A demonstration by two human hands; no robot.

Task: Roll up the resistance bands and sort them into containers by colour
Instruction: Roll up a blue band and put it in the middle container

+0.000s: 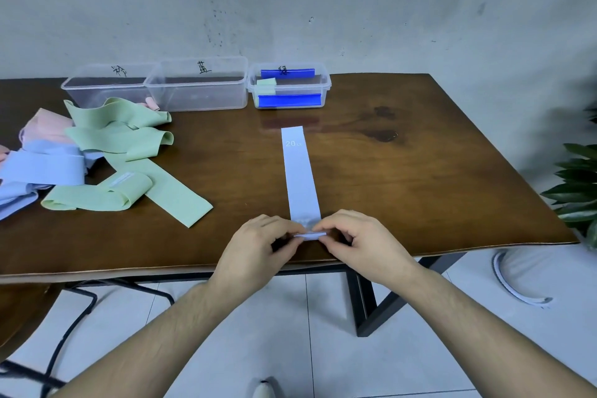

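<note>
A pale blue resistance band (299,171) marked "20" lies flat on the brown table, running from the near edge toward the containers. My left hand (258,245) and my right hand (361,242) both pinch its near end, which is folded over into a small roll between my fingertips. Three clear plastic containers stand at the back: the left container (103,87), the middle container (197,84), and the right container (289,86), which holds a rolled green band and has blue clips. A pile of loose green bands (129,155), blue bands (42,168) and pink bands (51,126) lies at the left.
The table's front edge (161,268) runs just under my wrists. A green plant (578,191) stands past the table's right corner, with a white fan base (520,278) on the floor below. A dark stool frame (74,310) stands at the lower left.
</note>
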